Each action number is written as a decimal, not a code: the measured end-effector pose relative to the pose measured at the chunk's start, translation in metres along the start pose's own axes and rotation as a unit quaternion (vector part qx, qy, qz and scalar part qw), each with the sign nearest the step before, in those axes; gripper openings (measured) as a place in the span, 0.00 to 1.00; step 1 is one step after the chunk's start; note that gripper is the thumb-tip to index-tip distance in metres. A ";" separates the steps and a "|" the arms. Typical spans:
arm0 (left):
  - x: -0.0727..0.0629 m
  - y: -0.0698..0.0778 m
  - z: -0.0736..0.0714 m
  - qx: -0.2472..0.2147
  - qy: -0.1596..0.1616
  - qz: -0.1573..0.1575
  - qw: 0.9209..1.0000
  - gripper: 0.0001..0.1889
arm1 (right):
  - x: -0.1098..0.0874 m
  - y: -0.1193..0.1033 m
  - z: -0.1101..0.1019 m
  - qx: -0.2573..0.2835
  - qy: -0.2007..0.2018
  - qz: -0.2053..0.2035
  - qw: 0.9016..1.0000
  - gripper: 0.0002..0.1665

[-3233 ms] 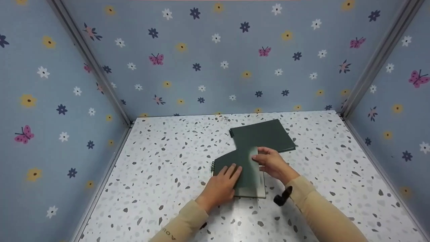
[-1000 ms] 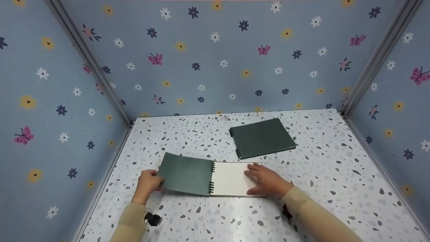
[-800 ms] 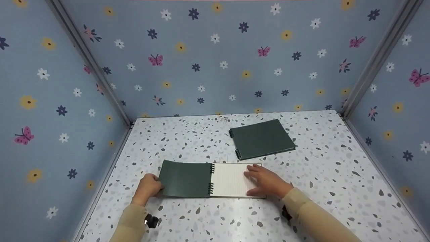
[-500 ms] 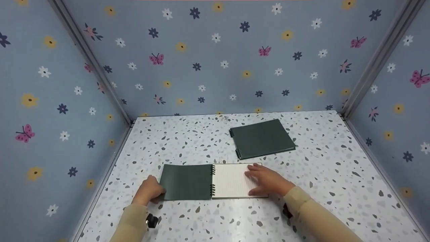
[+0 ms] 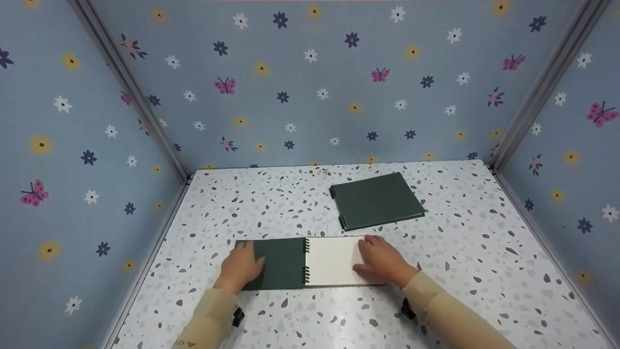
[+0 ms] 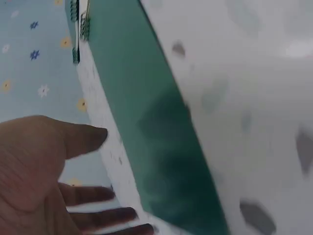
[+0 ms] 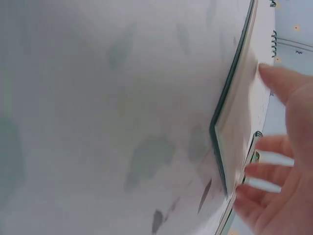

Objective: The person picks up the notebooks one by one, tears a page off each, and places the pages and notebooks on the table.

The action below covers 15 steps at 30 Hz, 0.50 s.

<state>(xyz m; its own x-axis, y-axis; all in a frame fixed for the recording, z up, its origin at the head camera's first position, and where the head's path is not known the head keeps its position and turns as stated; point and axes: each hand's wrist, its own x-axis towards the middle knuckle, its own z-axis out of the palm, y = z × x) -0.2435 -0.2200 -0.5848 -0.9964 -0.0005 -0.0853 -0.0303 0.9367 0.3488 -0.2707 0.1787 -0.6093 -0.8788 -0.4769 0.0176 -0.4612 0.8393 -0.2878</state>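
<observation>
A spiral notebook lies open on the speckled tabletop, its dark green cover [image 5: 286,264] flat to the left and its lined page [image 5: 332,261] to the right of the coil. My left hand [image 5: 240,265] is over the cover's left part, fingers extended and thumb apart. In the left wrist view that hand [image 6: 29,169] hovers above the green cover [image 6: 122,58] and casts a shadow on it. At the page's right edge is my right hand [image 5: 386,261], fingers spread. The right wrist view has the right hand [image 7: 298,161] with its thumb tip at the page.
Behind the open notebook lies a second, closed dark green spiral notebook [image 5: 380,201], slightly turned. Blue walls [image 5: 310,77] with flowers and butterflies enclose the tabletop [image 5: 242,208] at the back and both sides.
The notebook's cover has swung over to the left and come down flat. My left hand has let go of its outer edge and moved right, over it. My right hand stays at the page.
</observation>
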 end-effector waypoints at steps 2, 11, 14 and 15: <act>0.004 0.010 0.009 -0.006 -0.013 0.044 0.999 0.35 | 0.001 -0.002 0.001 -0.011 0.007 0.021 1.000 0.43; 0.023 0.043 0.031 0.043 -0.074 0.145 0.986 0.31 | 0.007 -0.009 0.003 -0.014 0.004 0.086 0.996 0.53; 0.029 0.046 0.034 0.066 -0.078 0.146 0.984 0.28 | 0.009 -0.013 0.003 -0.018 -0.005 0.102 0.995 0.54; 0.031 0.046 0.035 0.073 -0.079 0.147 0.983 0.28 | 0.009 -0.015 0.003 -0.020 -0.010 0.107 0.994 0.53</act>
<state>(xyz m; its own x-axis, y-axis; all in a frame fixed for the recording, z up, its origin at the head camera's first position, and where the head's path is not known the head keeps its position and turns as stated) -0.2730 -0.1646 -0.6043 -0.9354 0.3208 -0.1487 0.2798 0.9286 0.2436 -0.2714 0.1611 -0.6081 -0.9548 -0.2915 -0.0582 -0.2695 0.9316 -0.2439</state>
